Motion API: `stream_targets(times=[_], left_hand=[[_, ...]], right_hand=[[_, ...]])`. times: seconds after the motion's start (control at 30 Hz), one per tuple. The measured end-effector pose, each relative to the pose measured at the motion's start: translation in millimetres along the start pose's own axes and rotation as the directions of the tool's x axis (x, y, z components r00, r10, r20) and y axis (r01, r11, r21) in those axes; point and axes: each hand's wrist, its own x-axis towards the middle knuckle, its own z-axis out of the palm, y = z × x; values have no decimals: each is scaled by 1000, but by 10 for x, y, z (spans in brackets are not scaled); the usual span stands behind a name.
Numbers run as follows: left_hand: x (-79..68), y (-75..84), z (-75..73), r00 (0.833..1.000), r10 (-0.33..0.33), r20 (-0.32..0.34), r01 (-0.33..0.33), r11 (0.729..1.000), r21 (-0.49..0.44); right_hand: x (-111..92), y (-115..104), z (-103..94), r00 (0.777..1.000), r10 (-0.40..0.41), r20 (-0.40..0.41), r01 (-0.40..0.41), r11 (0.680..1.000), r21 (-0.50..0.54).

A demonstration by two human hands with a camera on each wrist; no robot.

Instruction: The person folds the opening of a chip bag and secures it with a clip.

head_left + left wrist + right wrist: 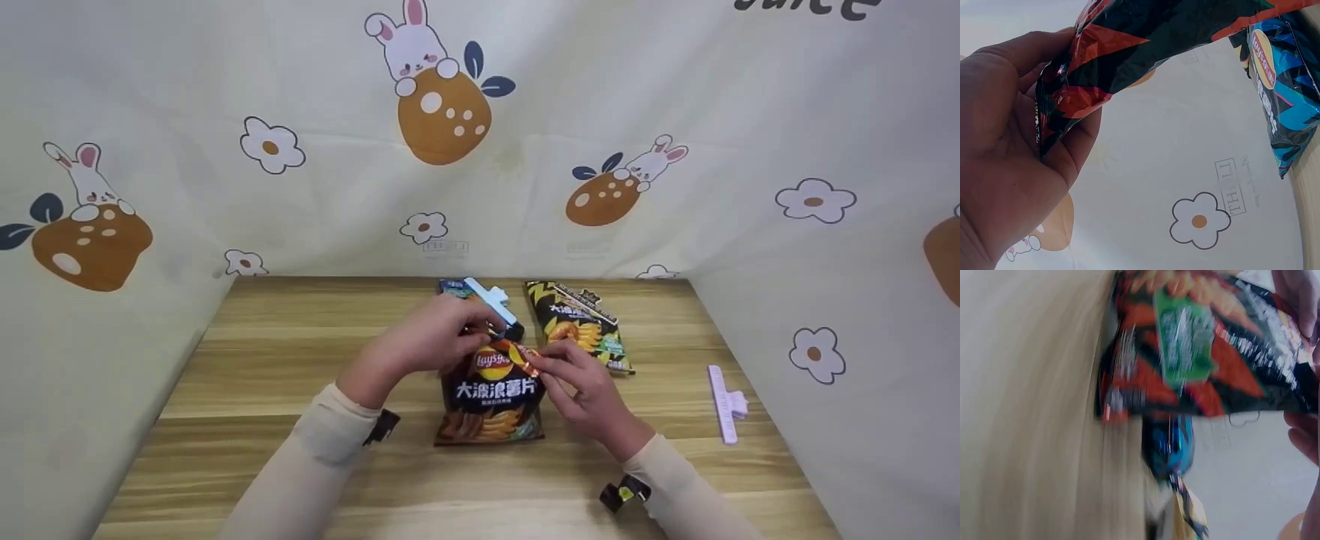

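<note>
A black and red Lay's chip bag (pixel 491 405) stands upright in the middle of the table, its top edge folded over. My left hand (pixel 439 334) pinches the top left corner of the bag. On the top right, my right hand (pixel 589 390) holds the folded edge between thumb and fingers. From the left wrist view, the left hand (pixel 1005 146) has the bag's crimped corner (pixel 1067 93) between thumb and fingers. The right wrist view is blurred; it catches the bag's lower front (pixel 1185 354) and parts of fingers (pixel 1303 433) at the right edge.
Behind stands a blue chip bag (pixel 453 285), partly hidden, with a light blue clip (pixel 491 301) on top. Right of it lies a black and yellow chip bag (pixel 581 330) with a dark clip (pixel 589 302). A lilac clip (pixel 724 405) lies near the table's right edge. Patterned cloth walls (pixel 330 210) surround the table.
</note>
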Motion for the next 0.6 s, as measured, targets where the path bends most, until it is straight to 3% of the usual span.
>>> stream_targets(times=[0.07, 0.1, 0.23, 0.33, 0.4, 0.6], left_hand=[[-4, 12, 1, 1000, 8, 2, -8, 1000, 8], [-7, 19, 1, 1000, 12, 3, -12, 1000, 12], [-16, 37, -14, 1000, 23, 4, -23, 999, 29], [-25, 38, -26, 999, 40, 3, -40, 999, 25], [-31, 36, -35, 999, 51, 2, -51, 998, 21], [-46, 46, -57, 999, 38, 14, -39, 999, 36]], right_hand=[[20, -57, 14, 990, 135, -27, -131, 984, 124], [33, -83, 18, 977, 212, -26, -203, 961, 190], [91, -150, 9, 876, 481, 43, -463, 810, 361], [117, -155, -14, 818, 566, 101, -557, 736, 386], [126, -148, -33, 809, 574, 124, -573, 725, 382], [136, -126, -91, 828, 540, 152, -556, 756, 345]])
